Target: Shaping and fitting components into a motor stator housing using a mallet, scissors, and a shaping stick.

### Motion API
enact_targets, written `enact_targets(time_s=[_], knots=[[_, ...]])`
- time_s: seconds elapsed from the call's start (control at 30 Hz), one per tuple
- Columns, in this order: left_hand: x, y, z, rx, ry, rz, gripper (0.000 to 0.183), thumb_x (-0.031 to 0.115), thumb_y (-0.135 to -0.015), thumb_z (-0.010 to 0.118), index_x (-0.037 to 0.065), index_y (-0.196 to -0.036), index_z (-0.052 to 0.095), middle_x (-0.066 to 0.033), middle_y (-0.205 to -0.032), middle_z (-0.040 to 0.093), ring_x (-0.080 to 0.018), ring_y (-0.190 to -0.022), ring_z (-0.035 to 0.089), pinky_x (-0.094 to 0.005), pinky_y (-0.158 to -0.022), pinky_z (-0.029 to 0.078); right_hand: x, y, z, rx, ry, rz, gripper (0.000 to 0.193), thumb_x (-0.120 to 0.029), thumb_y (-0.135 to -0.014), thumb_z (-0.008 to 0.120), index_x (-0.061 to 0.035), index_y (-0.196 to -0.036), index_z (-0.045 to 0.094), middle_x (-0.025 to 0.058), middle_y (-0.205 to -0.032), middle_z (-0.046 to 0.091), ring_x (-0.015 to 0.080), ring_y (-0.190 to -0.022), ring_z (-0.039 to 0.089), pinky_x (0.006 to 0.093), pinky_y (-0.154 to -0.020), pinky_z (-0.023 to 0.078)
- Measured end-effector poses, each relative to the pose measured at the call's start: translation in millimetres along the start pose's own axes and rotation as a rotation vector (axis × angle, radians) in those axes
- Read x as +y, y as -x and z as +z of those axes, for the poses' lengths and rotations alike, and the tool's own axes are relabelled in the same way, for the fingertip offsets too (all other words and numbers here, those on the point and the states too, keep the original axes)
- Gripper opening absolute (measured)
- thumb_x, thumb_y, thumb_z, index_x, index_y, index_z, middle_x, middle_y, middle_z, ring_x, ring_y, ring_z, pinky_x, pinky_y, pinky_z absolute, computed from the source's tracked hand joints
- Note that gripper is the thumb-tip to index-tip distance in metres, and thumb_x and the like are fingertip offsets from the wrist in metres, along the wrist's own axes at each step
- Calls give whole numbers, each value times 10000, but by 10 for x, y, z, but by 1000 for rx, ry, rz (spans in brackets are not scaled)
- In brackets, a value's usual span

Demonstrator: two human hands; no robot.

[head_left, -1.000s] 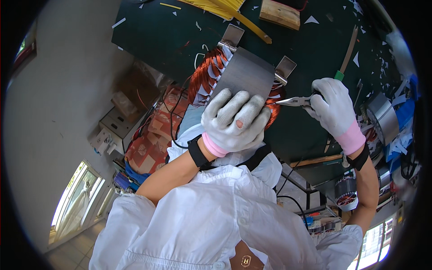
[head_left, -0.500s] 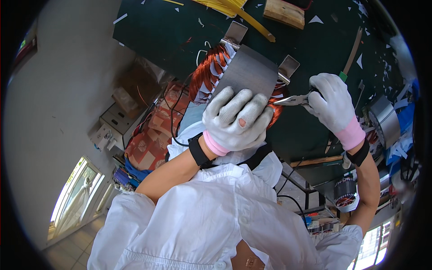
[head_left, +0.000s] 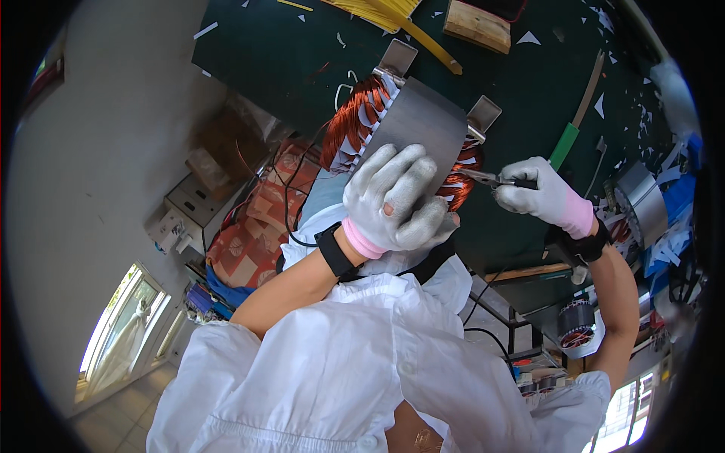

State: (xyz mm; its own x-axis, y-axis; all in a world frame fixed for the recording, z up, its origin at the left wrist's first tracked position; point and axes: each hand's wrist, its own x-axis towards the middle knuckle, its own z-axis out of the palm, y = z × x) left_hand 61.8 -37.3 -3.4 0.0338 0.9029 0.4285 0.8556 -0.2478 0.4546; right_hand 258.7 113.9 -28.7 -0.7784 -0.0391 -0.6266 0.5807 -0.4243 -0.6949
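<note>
A motor stator (head_left: 417, 119) with a grey steel core lies in front of me. Copper windings (head_left: 356, 121) with white insulating paper bulge from its left end, and more windings (head_left: 462, 175) from its right. My left hand (head_left: 396, 200), in a white glove with a worn spot, is closed over the near side of the core, fingers bent against the metal. A pair of needle-nose pliers (head_left: 483, 177) with dark handles is in my gloved right hand (head_left: 532, 190). The jaws reach the right-hand windings; whether they pinch anything is too small to tell.
Two metal plates (head_left: 398, 57) (head_left: 485, 113) stand behind the stator's ends on the dark green table (head_left: 264, 68). Beyond are yellow strips (head_left: 423, 45) and a wooden block (head_left: 477, 24). A green-handled tool (head_left: 564, 143) and another steel core (head_left: 642, 200) are on the right.
My right hand has come down and slightly left with the pliers, whose jaws now overlap the right windings. The fingers of my left hand have shifted and bent more on the core.
</note>
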Motion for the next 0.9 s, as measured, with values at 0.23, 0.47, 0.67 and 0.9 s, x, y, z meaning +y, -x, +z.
enact_targets(time_s=[0.23, 0.47, 0.67, 0.9], knots=[[25, 48, -24, 19, -31, -87, 265, 269, -623, 704, 177, -728, 479, -101, -813, 559, -298, -787, 619, -392, -639, 508, 217, -286, -64, -86, 110, -160, 211, -183, -813, 598, -7, -698, 583, -17, -581, 484, 43, -525, 429, 216, -485, 342], [45, -17, 11, 64, 7, -35, 219, 256, -598, 649, 144, -718, 505, -109, -842, 568, -302, -844, 612, -431, -751, 477, 535, -134, 288, 767, -162, -220, 184, -165, -861, 536, 4, -925, 572, 68, -863, 540, 148, -771, 517, 270, -719, 421], [-103, -34, -153, -1, 96, -8, 175, 109, -643, 592, 70, -811, 562, -127, -1013, 575, -325, -1017, 540, -467, -877, 428, 579, -16, 956, 1283, 928, -236, 338, -150, -772, 625, -67, -1097, 580, 149, -1206, 509, 312, -1167, 453, 395, -971, 350], [-1157, -559, -526, -939, -13, -653, 363, 257, -959, 366, -18, -1118, 542, -190, -1052, 618, -362, -1073, 513, -338, -925, 398, 634, -479, 1719, 978, 547, -459, 396, -236, -790, 608, 9, -1094, 543, 219, -1151, 538, 385, -1110, 495, 427, -933, 403]])
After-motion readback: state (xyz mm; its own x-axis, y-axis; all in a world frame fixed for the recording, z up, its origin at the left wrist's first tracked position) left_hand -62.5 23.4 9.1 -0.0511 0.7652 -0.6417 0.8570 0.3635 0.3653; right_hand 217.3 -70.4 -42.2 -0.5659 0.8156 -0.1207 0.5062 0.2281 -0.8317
